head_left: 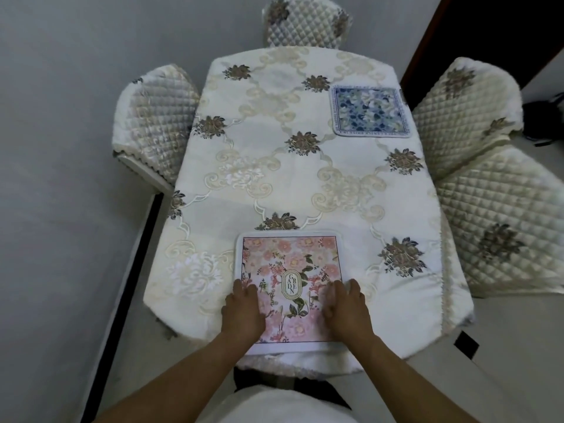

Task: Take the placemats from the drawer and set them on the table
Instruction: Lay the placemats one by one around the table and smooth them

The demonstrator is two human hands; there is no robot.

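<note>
A pink floral placemat [290, 261] with a white border lies flat at the near edge of the table [274, 166], which wears a cream cloth with embroidered flowers. My left hand [242, 309] rests palm down on the mat's left side. My right hand [346, 306] rests palm down on its right side. Both hands press flat with fingers together and grip nothing. A blue floral placemat [370, 112] lies at the table's far right edge. No drawer is in view.
Quilted cream chairs stand around the table: one at the left [155, 117], one at the far end [305, 21], one at the right [467, 117] with another cushion [500, 227] nearer. A grey wall runs along the left. A dark doorway [488, 32] sits at the upper right.
</note>
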